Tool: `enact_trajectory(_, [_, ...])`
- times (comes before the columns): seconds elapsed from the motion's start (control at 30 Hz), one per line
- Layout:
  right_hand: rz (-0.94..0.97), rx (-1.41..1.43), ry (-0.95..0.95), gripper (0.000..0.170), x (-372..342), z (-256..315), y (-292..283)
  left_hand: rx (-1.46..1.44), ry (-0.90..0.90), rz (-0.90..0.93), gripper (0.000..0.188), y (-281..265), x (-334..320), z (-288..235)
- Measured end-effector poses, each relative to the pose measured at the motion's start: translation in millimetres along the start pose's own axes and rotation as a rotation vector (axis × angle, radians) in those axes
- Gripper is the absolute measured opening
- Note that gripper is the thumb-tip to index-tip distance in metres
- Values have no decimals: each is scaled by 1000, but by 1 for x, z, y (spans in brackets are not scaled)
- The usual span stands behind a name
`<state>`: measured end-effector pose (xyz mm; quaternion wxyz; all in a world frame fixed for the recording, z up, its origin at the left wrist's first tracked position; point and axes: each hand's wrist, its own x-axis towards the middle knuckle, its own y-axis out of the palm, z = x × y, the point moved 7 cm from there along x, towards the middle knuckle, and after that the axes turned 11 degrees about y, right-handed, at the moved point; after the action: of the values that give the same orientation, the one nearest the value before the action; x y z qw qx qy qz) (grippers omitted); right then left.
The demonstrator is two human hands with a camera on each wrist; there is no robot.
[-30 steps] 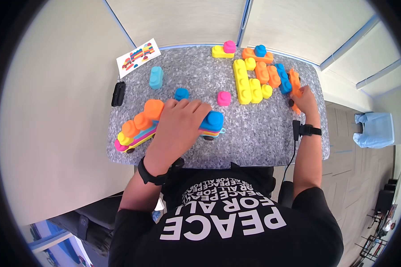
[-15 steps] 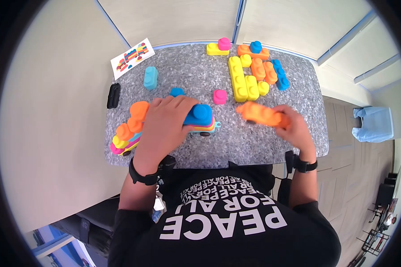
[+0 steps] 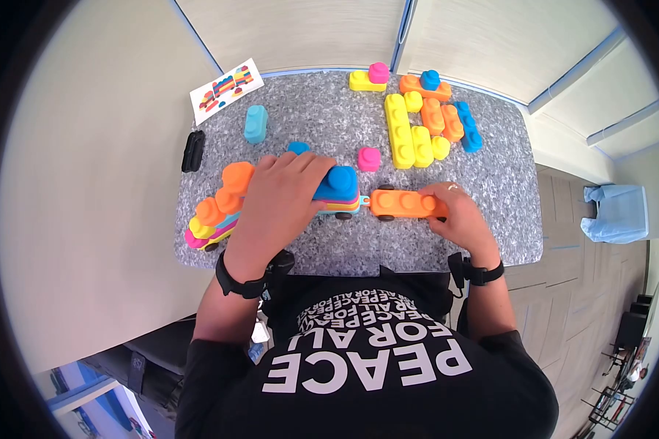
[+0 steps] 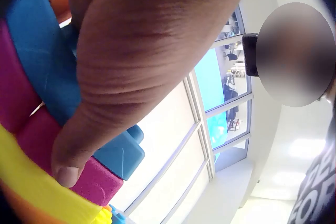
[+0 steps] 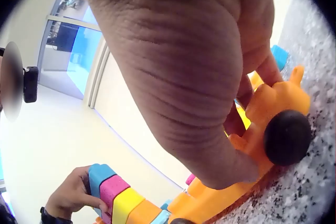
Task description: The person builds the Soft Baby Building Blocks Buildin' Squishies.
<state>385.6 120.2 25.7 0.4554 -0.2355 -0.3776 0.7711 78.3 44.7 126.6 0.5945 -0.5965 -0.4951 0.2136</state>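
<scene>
The left hand curls over the middle car of a block train, its thumb pressed on a pink layer below blue blocks. At this car's right end sits a blue block. An orange wheeled base stands on the table just right of the light-blue hitch; whether they are linked I cannot tell. Its right end is pinched by the right hand, thumb along the near side of the orange base, close to a black wheel. Orange blocks top the left car.
Behind are a pink block, a light-blue block, a partly covered blue block, and grouped yellow blocks, orange blocks and a blue bar. A picture card and black case lie left.
The right hand has carried the orange base from the table's right side leftward and down to the train's right end. The left hand still grips the middle car.
</scene>
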Motion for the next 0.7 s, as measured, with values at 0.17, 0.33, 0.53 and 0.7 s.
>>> enact_trajectory(0.17, [-1, 32, -15, 51, 1, 0, 2, 57, 2, 75, 62, 10, 4, -3])
enact_trajectory(0.33, [18, 51, -2, 51, 4, -1, 4, 133, -6, 86, 57, 17, 6, -5])
enact_trajectory(0.53, [13, 53, -17, 55, 5, 0, 6, 157, -25, 116, 57, 22, 10, -6])
enact_trajectory(0.7, [29, 74, -24, 64, 6, -3, 10, 220, -55, 139, 57, 21, 11, -4])
